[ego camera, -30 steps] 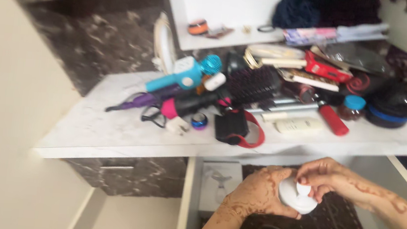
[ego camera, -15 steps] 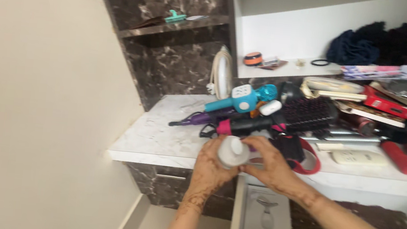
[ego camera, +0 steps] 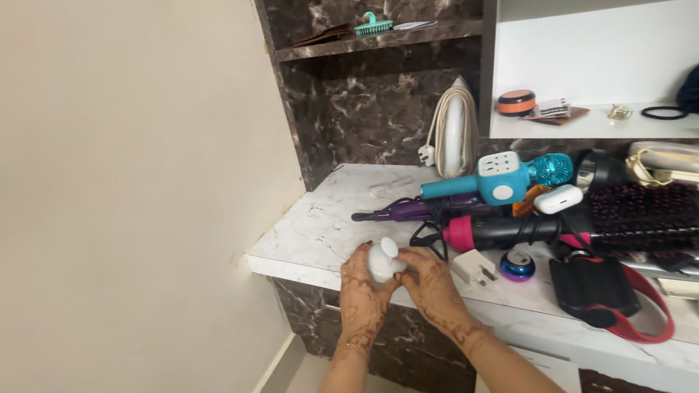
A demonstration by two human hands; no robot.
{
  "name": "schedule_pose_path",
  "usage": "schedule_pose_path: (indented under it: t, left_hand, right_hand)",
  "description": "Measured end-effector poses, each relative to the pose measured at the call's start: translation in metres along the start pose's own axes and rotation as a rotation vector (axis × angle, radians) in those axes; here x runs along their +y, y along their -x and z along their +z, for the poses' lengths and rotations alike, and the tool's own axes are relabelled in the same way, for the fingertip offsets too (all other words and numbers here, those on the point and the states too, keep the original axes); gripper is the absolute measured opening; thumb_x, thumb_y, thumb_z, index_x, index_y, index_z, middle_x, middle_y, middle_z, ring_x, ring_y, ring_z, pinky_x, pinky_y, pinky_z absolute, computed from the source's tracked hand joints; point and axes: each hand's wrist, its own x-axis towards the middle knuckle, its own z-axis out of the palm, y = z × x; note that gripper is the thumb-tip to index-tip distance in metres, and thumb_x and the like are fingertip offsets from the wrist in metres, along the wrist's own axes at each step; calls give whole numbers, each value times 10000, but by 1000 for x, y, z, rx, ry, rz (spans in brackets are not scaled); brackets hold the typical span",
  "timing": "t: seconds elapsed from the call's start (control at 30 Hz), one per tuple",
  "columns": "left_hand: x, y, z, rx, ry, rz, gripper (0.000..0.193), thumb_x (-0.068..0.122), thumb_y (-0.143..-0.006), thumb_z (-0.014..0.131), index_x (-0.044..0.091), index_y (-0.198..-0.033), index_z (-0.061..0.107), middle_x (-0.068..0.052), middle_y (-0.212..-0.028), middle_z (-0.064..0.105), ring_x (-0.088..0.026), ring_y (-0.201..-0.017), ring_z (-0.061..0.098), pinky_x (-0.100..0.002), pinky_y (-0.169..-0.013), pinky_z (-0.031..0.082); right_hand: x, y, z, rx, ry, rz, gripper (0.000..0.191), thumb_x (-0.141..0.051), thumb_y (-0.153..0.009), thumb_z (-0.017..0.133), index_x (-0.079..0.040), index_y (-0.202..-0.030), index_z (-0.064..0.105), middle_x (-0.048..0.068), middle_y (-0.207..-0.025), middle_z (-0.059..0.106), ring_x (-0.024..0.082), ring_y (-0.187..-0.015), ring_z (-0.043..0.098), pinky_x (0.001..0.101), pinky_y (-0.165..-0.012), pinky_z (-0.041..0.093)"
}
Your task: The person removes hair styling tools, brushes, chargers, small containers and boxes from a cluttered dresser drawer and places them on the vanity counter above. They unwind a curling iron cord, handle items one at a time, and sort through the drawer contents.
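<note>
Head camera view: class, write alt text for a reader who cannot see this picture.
Both hands, left hand and right hand, hold a small white container at the front edge of a white marble counter. Behind lie a white plug adapter, a black and pink hair brush and a teal handheld fan.

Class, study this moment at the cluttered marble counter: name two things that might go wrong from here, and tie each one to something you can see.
1. Both hands, left hand and right hand, hold the small white object right at the front edge of the marble counter; a slip might drop it to the floor.
2. The white plug adapter and black cord lie close beside the right hand; a careless move could snag or knock them.
</note>
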Motion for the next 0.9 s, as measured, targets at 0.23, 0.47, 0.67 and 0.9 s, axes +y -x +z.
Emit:
schedule_pose_path:
  t: [0.23, 0.47, 0.67, 0.9]
  left_hand:
    - [-41, -14, 25, -42, -272, -36, 801, 382, -803, 795, 76, -1465, 464, -149, -1496, 500, -363, -1413, 388, -558, -1200, 182]
    - [-53, -27, 40, -104, -384, -98, 821, 418, -875, 721, 93, -1528, 346, -162, -1584, 390, -368, -1512, 234, -573, -1220, 108]
    - [-53, -26, 37, -146, -215, -152, 985, 412, -861, 714, 43, -1586, 157, -156, -1647, 262, -294, -1541, 222, -583, -1220, 77]
    - [-15, 12, 14, -16, -190, 83, 897, 272, -899, 704, -7, -1584, 196, -244, -1651, 240, -397, -1533, 191, -602, -1199, 109]
  right_hand:
    - [18, -10, 26, 14, -33, 21, 355, 7, -844, 642, -9, -1194, 701, 167, -1316, 669, 353, -1162, 668, 386, -971, 549]
    - [29, -16, 38, 17, 62, -41, 393, 4, -890, 578, 7, -1273, 667, 220, -1385, 615, 379, -1242, 612, 399, -1055, 489]
    - [20, -19, 29, -61, 56, 36, 461, 2, -875, 585, -43, -1331, 639, 200, -1474, 548, 384, -1280, 579, 399, -1068, 484]
    - [-18, 21, -30, -197, -110, -23, 492, 23, -811, 631, -42, -1298, 607, 167, -1368, 570, 367, -1226, 591, 400, -968, 530]
